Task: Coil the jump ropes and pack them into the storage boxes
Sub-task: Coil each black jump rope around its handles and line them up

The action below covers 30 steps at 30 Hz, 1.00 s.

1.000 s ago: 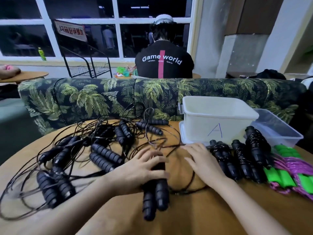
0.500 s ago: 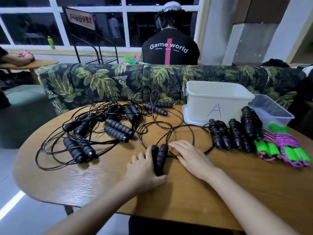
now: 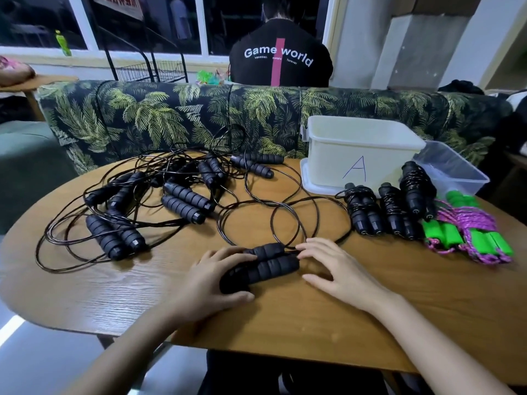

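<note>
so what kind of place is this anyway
Likely a shared lounge or activity room: a leaf-print sofa backs the wooden table, another person sits beyond it facing away, and large windows line the far wall.

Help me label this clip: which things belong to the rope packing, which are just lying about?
Job: left hand, right hand, handle pair, tangled black ropes, wound black ropes, green-handled ropes, box marked A, clear box.
Lying about: green bottle, wire rack, sofa.
</note>
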Each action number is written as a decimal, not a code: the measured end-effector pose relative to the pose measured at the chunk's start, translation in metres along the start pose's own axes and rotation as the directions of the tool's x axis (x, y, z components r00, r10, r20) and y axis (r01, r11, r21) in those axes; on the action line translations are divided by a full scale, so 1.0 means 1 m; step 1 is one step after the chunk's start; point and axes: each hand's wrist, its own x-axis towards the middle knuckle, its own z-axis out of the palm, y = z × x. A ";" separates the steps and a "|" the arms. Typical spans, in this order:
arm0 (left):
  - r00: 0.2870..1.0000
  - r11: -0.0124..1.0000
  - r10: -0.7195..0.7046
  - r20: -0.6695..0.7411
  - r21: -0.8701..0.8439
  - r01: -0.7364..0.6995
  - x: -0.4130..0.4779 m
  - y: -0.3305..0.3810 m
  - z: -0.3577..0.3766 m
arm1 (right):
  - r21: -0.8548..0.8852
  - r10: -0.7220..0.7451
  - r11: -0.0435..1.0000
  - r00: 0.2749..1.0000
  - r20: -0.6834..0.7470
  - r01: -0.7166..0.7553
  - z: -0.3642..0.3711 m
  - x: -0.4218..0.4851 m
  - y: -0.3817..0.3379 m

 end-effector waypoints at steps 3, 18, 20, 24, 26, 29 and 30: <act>0.992 0.992 0.013 -0.125 -0.125 -0.029 -0.001 -0.004 0.011 | 0.053 0.048 0.997 0.999 -0.010 -0.047 0.004 0.011 0.000; 0.985 0.957 0.160 -0.066 -0.234 -0.171 -0.012 0.001 -0.001 | -0.395 -0.288 0.872 0.956 0.063 0.289 -0.008 0.020 -0.002; 0.985 0.950 0.161 -0.062 -0.260 -0.171 -0.014 0.002 -0.002 | -0.414 -0.312 0.855 0.947 0.072 0.313 -0.016 0.009 0.003; 0.986 0.948 0.157 -0.050 -0.272 -0.165 -0.012 0.004 -0.001 | -0.417 -0.273 0.867 0.960 0.059 0.272 -0.019 -0.014 0.014; 0.988 0.950 0.149 -0.052 -0.269 -0.157 -0.010 0.005 0.001 | -0.396 -0.253 0.888 0.967 0.000 0.233 -0.017 -0.016 0.018; 0.989 0.954 0.125 -0.076 -0.265 -0.141 -0.007 0.005 0.003 | -0.417 -0.218 0.896 0.969 -0.113 0.153 -0.013 -0.011 0.024; 0.989 0.954 0.116 -0.089 -0.268 -0.136 -0.006 0.006 0.004 | -0.417 -0.192 0.901 0.972 -0.134 0.120 -0.011 -0.009 0.026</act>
